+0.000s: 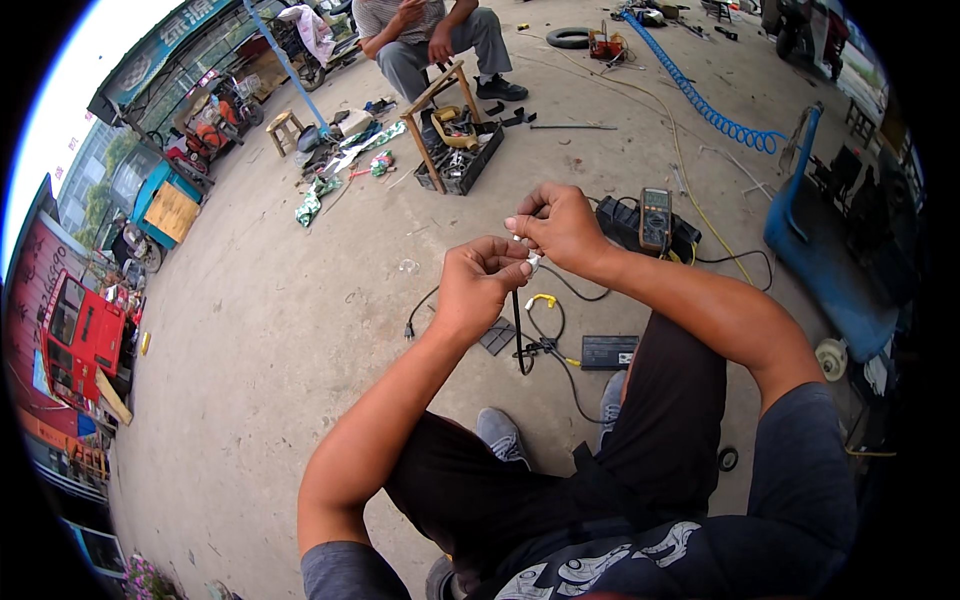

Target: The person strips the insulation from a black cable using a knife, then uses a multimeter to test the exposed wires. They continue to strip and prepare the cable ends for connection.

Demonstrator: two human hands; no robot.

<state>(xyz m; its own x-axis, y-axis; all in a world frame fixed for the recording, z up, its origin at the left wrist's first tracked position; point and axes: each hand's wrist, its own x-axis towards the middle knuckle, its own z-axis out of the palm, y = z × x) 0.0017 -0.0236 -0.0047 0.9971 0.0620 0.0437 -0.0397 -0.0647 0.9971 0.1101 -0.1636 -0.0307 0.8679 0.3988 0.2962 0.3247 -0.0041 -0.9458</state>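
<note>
Both my hands meet over the ground in front of my knees. Between the thumb and fingers of my left hand (482, 283) is a small white plug connector (534, 262). A black cable (518, 335) hangs below those fingers. My right hand (562, 232) is closed in a pinch just above, on a tiny white piece (517, 238) too small to name. Beneath lie a looped cable with a yellow connector (541, 300) and a black finned power box (609, 352). A multimeter (656, 220) leans on a black case (620, 222) beyond my right forearm.
A crate of tools (468, 165) and a wooden stool frame (428, 135) stand ahead, where another person (430, 40) sits. A blue coiled hose (715, 115) and blue metal frame (830, 270) are at right. A black tape roll (728, 459) lies by my right leg.
</note>
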